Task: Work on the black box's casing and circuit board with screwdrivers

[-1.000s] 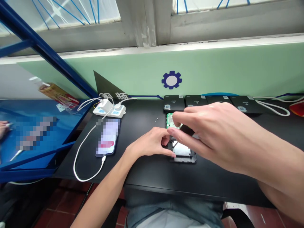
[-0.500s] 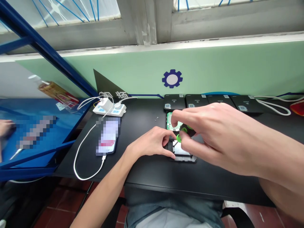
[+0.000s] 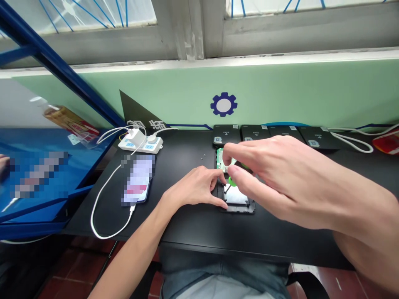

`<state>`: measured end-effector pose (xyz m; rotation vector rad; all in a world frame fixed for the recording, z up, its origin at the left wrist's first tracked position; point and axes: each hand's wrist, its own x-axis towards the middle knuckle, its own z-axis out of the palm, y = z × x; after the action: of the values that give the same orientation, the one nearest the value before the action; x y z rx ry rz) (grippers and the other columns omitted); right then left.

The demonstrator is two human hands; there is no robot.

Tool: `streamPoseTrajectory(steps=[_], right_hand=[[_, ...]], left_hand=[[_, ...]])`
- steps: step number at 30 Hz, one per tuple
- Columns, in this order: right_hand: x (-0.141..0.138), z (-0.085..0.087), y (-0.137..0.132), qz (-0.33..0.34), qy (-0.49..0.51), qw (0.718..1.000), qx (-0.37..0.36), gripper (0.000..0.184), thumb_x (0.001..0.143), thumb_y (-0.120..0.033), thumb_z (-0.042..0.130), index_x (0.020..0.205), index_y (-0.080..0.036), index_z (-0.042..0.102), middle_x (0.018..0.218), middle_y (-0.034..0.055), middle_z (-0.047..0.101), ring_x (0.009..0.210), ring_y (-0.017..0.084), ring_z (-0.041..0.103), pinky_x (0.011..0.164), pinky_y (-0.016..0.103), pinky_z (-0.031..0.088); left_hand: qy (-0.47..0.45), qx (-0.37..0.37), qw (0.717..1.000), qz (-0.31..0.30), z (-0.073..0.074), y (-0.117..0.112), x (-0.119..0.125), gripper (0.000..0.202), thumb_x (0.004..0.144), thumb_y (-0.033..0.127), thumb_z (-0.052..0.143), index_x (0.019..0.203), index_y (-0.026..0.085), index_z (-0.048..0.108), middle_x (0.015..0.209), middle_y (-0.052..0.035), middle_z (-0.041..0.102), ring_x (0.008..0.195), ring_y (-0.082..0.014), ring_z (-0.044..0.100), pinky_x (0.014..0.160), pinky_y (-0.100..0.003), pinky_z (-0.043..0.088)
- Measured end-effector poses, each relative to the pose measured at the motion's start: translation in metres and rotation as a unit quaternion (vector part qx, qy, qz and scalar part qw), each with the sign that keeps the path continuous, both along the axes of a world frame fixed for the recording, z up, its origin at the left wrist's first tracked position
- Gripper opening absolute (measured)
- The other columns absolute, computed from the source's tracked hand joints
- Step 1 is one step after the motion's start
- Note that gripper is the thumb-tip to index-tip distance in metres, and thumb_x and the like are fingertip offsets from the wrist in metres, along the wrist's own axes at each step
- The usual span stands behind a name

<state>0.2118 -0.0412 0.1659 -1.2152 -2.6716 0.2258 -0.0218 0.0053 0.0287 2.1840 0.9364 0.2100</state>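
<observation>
My right hand (image 3: 280, 178) is closed around a green-and-black screwdriver (image 3: 231, 182), most of its handle hidden behind the fingers. The thin shaft slants down to the left over an opened electronic device (image 3: 238, 208) on the black table. A green circuit board (image 3: 220, 158) shows in its far half, and a silvery rectangular block (image 3: 236, 197) lies in the near half. At the device's left edge, my left hand (image 3: 201, 187) grips with thumb and curled forefinger. Tiny screws (image 3: 203, 156) lie left of the board.
Several black boxy devices (image 3: 226, 135) line the table's back by the green wall. On the left are a phone (image 3: 137, 179) with a white cable (image 3: 93, 207) and a white power strip (image 3: 140, 144). Another person's hand (image 3: 4, 162) shows at the blue table (image 3: 77, 174).
The whole view has shifted slightly left. My right thumb and fingers have rolled on the screwdriver, and less of its handle shows. My left hand keeps its hold on the device.
</observation>
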Motion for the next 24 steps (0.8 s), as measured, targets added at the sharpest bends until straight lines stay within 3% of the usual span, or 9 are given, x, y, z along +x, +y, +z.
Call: streamPoseTrajectory(steps=[3,6,11,16,20,24], right_hand=[[0.0003,0.0004,0.0002,0.012,-0.012,1.000,-0.004,0.030,0.112,-0.033,0.041,0.083,-0.025,0.040,0.070,-0.0035,0.051,0.059,0.016,0.037,0.064,0.039,0.023],[0.0008,-0.0004,0.0008,0.009,-0.015,1.000,0.017,0.036,0.118,-0.039,0.036,0.086,-0.025,0.043,0.068,-0.0055,0.047,0.056,0.016,0.032,0.062,0.039,0.020],[0.0039,-0.0005,0.0010,0.008,-0.006,1.000,0.000,0.030,0.114,-0.037,0.041,0.087,-0.025,0.043,0.074,-0.0040,0.053,0.064,0.016,0.041,0.067,0.038,0.026],[0.0048,-0.0024,0.0007,0.001,-0.016,1.000,0.016,0.037,0.118,-0.046,0.038,0.088,-0.025,0.046,0.066,-0.0066,0.045,0.056,0.016,0.030,0.062,0.039,0.019],[0.0033,-0.0015,0.0002,-0.005,-0.008,1.000,0.011,0.030,0.110,-0.038,0.046,0.083,-0.025,0.044,0.073,-0.0038,0.053,0.063,0.017,0.040,0.066,0.037,0.025],[0.0051,-0.0009,0.0020,0.017,-0.019,1.000,0.001,0.038,0.118,-0.042,0.037,0.084,-0.026,0.045,0.071,-0.0047,0.053,0.060,0.017,0.039,0.063,0.038,0.023]], left_hand=[[0.010,0.004,1.000,-0.011,0.0002,0.0000,0.0000,0.058,0.078,0.065,0.095,0.110,0.022,0.072,0.076,0.0036,0.067,0.067,-0.0194,0.063,0.063,-0.031,0.038],[0.013,0.003,1.000,-0.006,0.0011,-0.0003,0.0001,0.064,0.077,0.072,0.094,0.111,0.022,0.072,0.073,0.0044,0.064,0.067,-0.0203,0.062,0.063,-0.031,0.038],[0.016,0.000,1.000,-0.011,0.0029,-0.0001,0.0006,0.057,0.079,0.063,0.095,0.111,0.022,0.072,0.074,0.0041,0.066,0.064,-0.0190,0.061,0.063,-0.031,0.036],[0.016,0.000,1.000,-0.009,0.0036,-0.0003,0.0005,0.062,0.077,0.067,0.095,0.113,0.022,0.073,0.070,0.0053,0.062,0.063,-0.0188,0.059,0.061,-0.031,0.034],[0.010,-0.002,1.000,-0.007,0.0024,-0.0002,-0.0003,0.054,0.078,0.060,0.096,0.109,0.022,0.072,0.077,0.0034,0.066,0.068,-0.0196,0.063,0.063,-0.031,0.037],[0.013,0.003,1.000,-0.007,0.0008,0.0002,-0.0004,0.062,0.076,0.070,0.094,0.108,0.022,0.072,0.072,0.0044,0.062,0.064,-0.0184,0.058,0.062,-0.031,0.035]])
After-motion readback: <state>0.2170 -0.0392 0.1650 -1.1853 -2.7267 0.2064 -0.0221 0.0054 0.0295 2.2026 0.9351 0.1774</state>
